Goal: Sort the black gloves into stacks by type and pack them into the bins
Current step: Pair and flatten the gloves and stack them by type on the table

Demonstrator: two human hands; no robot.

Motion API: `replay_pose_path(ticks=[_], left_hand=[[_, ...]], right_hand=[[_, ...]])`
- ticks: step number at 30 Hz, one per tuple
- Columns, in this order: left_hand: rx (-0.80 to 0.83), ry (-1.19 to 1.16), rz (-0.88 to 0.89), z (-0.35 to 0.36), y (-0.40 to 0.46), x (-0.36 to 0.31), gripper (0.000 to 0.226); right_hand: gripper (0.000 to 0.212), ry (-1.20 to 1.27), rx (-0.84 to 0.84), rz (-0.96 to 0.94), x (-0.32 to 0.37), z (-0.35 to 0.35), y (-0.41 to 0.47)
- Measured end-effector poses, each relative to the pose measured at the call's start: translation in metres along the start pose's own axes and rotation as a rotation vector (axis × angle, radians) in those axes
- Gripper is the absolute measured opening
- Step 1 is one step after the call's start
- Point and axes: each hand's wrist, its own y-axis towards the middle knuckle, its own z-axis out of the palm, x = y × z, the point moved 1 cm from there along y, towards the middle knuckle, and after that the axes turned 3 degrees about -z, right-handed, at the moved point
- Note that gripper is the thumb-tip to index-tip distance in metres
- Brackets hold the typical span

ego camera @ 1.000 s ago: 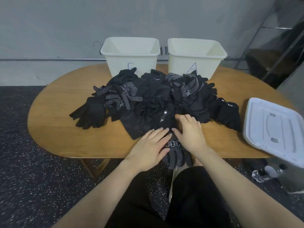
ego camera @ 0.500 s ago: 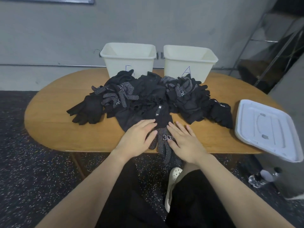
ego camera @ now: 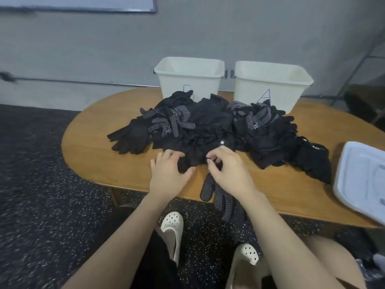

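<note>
Wooden table (ego camera: 100,147): oval, carrying the whole workload. Two cream bins stand at its far edge, the left bin (ego camera: 188,80) with a faint letter that cannot be read behind the heap, the right bin (ego camera: 270,84) marked A. Both look empty from this angle. A white lid (ego camera: 362,180) lies at the table's right end.

Glove pile (ego camera: 218,128): one unsorted black heap across the table's middle, just in front of the bins, mixing plain gloves with white-dotted ones. No stacks are formed.

Dotted glove (ego camera: 220,197): lies at the near edge, under the right wrist, its fingers hanging over the rim. Half a second ago both palms lay flat on it; now neither hand holds it.

Left hand (ego camera: 168,174): it has moved up to the near fringe of the pile, fingers curled into a plain black glove (ego camera: 193,159), thumb closing under the fabric.

Right hand (ego camera: 229,170): likewise shifted forward, fingertips pinched together on the same dark fabric.

Assessment: the dotted glove appears set down as the start of one stack, and the next piece is being drawn out. Sorting has barely begun; packing is not yet started.
</note>
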Motion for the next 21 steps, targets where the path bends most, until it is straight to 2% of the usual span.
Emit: replay_pose_path(ticks=[3, 7, 12, 15, 18, 21], left_hand=[[-0.070, 0.016, 0.000, 0.003, 0.001, -0.001, 0.027], [-0.054, -0.099, -0.022, -0.002, 0.000, 0.005, 0.011], [0.000, -0.374, 0.015, -0.028, -0.011, 0.014, 0.022], [0.073, -0.483, 0.012, -0.043, -0.022, 0.018, 0.022], [0.148, -0.486, 0.074, -0.048, -0.029, 0.025, 0.014], [0.168, -0.449, 0.085, -0.045, -0.029, 0.032, 0.020]], right_hand=[[0.008, 0.034, 0.034, 0.018, -0.004, 0.016, 0.003], [0.008, 0.074, 0.044, 0.060, -0.013, 0.021, 0.001], [0.008, 0.099, 0.071, 0.090, -0.009, 0.018, -0.002], [0.028, 0.080, 0.109, 0.118, 0.003, 0.017, 0.001], [0.045, 0.024, 0.151, 0.145, 0.017, 0.021, 0.003], [0.056, -0.050, 0.187, 0.153, 0.026, 0.026, 0.008]])
